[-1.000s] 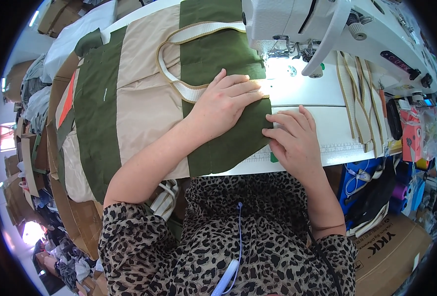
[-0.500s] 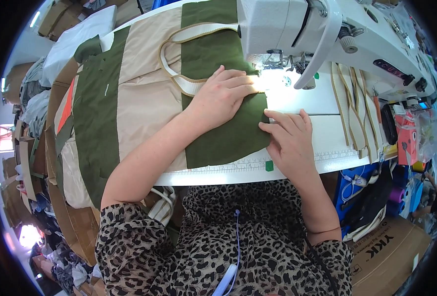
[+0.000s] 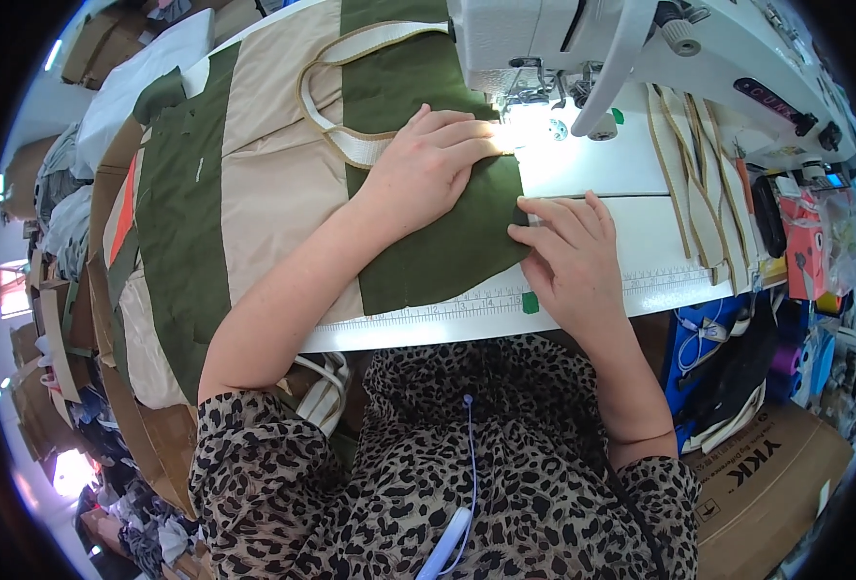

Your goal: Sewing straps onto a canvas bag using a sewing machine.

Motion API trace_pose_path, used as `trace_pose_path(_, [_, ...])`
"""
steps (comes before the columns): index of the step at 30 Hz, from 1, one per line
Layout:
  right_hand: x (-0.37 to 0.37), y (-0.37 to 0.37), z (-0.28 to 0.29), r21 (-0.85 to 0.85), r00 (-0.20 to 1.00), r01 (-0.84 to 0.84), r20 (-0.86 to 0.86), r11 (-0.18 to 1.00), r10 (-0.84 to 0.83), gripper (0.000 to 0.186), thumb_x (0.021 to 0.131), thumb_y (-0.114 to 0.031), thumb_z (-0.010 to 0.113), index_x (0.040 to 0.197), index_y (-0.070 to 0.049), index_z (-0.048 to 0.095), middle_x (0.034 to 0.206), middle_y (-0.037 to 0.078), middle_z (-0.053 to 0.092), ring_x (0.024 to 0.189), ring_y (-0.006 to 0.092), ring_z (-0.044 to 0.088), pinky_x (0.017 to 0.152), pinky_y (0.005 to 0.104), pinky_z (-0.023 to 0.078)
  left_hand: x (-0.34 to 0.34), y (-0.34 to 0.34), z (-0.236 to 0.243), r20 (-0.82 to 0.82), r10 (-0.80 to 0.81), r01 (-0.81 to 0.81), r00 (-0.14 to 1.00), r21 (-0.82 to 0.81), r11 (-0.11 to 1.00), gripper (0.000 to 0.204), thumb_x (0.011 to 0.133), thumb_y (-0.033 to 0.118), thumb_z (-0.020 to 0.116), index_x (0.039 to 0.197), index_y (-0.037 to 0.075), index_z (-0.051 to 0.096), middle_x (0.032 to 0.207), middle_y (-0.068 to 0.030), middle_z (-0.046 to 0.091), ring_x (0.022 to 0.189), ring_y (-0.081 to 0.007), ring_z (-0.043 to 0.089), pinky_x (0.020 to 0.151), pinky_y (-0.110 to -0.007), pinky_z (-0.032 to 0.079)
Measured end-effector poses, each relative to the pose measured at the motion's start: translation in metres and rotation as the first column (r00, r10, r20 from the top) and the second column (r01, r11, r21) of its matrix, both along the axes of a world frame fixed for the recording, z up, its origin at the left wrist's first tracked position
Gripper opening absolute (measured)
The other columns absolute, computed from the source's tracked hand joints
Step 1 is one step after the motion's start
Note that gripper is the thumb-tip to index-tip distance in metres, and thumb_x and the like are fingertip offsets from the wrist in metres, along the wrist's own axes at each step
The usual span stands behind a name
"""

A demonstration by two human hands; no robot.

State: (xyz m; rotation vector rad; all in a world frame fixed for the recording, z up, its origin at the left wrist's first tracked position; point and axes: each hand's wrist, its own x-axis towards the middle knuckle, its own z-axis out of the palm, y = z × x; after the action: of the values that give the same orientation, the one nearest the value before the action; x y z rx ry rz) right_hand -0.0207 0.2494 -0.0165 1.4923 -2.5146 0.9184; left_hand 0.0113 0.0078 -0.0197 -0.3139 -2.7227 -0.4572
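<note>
A panel of green and beige fabric [image 3: 283,164] lies across the sewing machine table, and a cream webbing strap with tan edges [image 3: 324,60] loops over it. My left hand [image 3: 423,164] rests flat over the strap and the green part, fingers stretched toward the brightly lit needle area of the white sewing machine [image 3: 520,43]. The strap's end under those fingers is hidden. At the fabric's right edge my right hand [image 3: 573,251] holds the green cloth between its fingertips; its thumb is partly out of sight.
Several cream straps [image 3: 689,174] hang over the table's right side. A ruler strip [image 3: 447,311] runs along the front edge, with a green patch [image 3: 531,303] on it. A cardboard box [image 3: 767,483] stands at lower right; another carton [image 3: 143,435] stands at left.
The whole view has shifted slightly, so the table and machine appear a little higher and further left. Both hands keep almost the same places on the fabric.
</note>
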Motion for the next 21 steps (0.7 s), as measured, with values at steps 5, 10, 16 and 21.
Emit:
trace_pose_path(5, [0.001,0.0,0.0,-0.016,0.999,-0.04,-0.013,0.999,0.04,0.02,0.081,-0.014,0.074,0.1,-0.012,0.071,0.123,0.0,0.064,0.12,0.0208,0.056,0.114,0.054,0.031,-0.001,-0.004,0.0,-0.011,0.017,-0.017,1.0,-0.002,1.0,0.031,0.088,0.0,0.062,0.115,0.013,0.071,0.124,-0.0031,0.068,0.119,-0.0266,0.061,0.108,-0.05,0.047])
trace_pose_path(10, [-0.005,-0.009,0.004,-0.04,1.0,-0.002,0.01,0.999,0.003,0.01,0.083,-0.016,0.074,0.092,-0.012,0.073,0.116,-0.002,0.068,0.111,0.0208,0.057,0.105,0.0457,0.035,-0.01,-0.012,0.0,-0.082,-0.057,0.059,0.995,0.026,0.998,0.028,0.086,-0.001,0.062,0.11,0.009,0.072,0.12,-0.0036,0.07,0.115,-0.0267,0.062,0.099,-0.04,0.051])
trace_pose_path(16, [-0.014,-0.02,-0.002,-0.045,0.999,0.033,0.004,0.998,-0.033,0.01,0.085,-0.016,0.074,0.094,-0.012,0.073,0.116,-0.003,0.068,0.11,0.021,0.057,0.104,0.0431,0.036,-0.02,-0.02,-0.006,-0.09,-0.011,0.011,0.996,-0.008,1.0,0.033,0.087,-0.001,0.058,0.113,0.012,0.073,0.122,-0.0037,0.07,0.117,-0.0262,0.062,0.101,-0.039,0.051])
trace_pose_path(21, [-0.016,-0.023,-0.006,-0.08,0.999,0.041,-0.011,0.996,-0.042,0.011,0.085,-0.016,0.074,0.095,-0.012,0.074,0.116,-0.003,0.069,0.11,0.0211,0.058,0.104,0.0431,0.036,-0.031,-0.028,-0.006,-0.112,-0.036,0.033,0.993,-0.032,0.999,0.032,0.087,-0.001,0.058,0.113,0.011,0.073,0.12,-0.0047,0.069,0.117,-0.0266,0.062,0.101,-0.039,0.051])
